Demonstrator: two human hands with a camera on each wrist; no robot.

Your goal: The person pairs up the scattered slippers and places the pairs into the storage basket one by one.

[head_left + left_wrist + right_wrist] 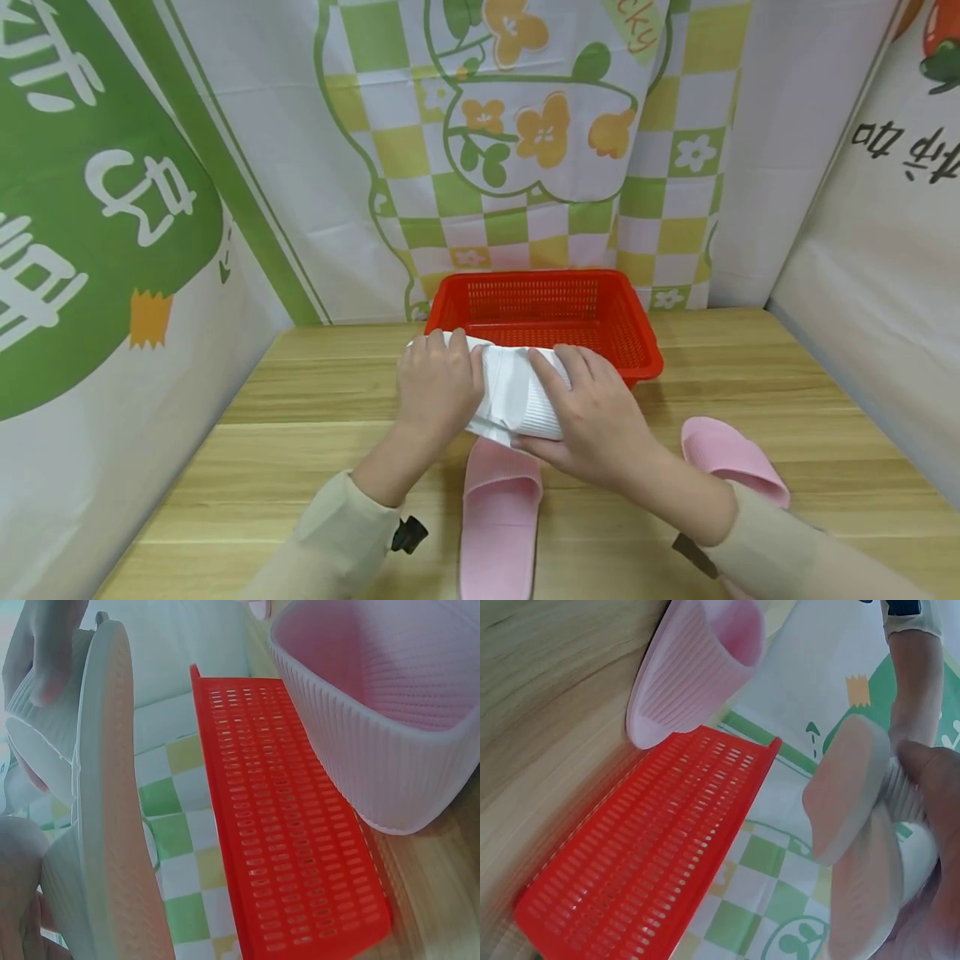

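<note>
Both hands hold a pair of white slippers (pixel 517 398) in the air, just in front of the red basket. My left hand (pixel 438 379) grips the left end with its fingers curled over the edge. At the other end, my right hand (pixel 596 408) wraps its fingers over a ribbed strap, thumb underneath. In the right wrist view, two pale soles (pixel 851 787) overlap at an angle; the left wrist view shows one sole (pixel 124 802) edge-on. Below the hands lies a pink slipper (pixel 498 533) on the table.
The red perforated basket (pixel 645 367) stands at the back of the wooden table (pixel 322 400). A second pink slipper (pixel 727 450) lies to the right, partly hidden by the right forearm. Printed cloth walls (pixel 285 167) border the back and sides.
</note>
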